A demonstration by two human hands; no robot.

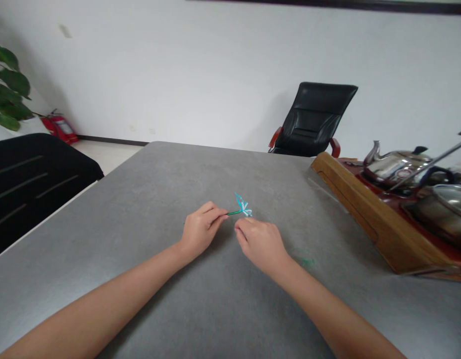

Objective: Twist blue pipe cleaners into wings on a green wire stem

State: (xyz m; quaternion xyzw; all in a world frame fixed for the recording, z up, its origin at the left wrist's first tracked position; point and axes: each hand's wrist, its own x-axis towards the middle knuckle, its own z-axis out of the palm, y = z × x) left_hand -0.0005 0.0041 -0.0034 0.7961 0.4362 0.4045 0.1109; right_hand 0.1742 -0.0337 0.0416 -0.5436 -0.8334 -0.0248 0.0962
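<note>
My left hand (202, 227) pinches a thin green stem (233, 213) between thumb and fingers. At the stem's right end is a small blue and white beaded piece (244, 205), with a thin blue loop standing up from it. Just below this piece, my right hand (260, 243) is closed, its thumb and fingertips together; what it holds, if anything, is too small to make out. Both hands are over the grey table (200, 174). A faint green tangle (307, 261) lies on the table to the right of my right wrist.
On the right, a brown wooden tea tray (368, 224) carries a steel kettle (398, 167) and a steel pot (445, 204). Behind the table is a black office chair (314, 117). Another black chair (36, 184), a plant (9, 85) and a red fire extinguisher (62, 127) are at left.
</note>
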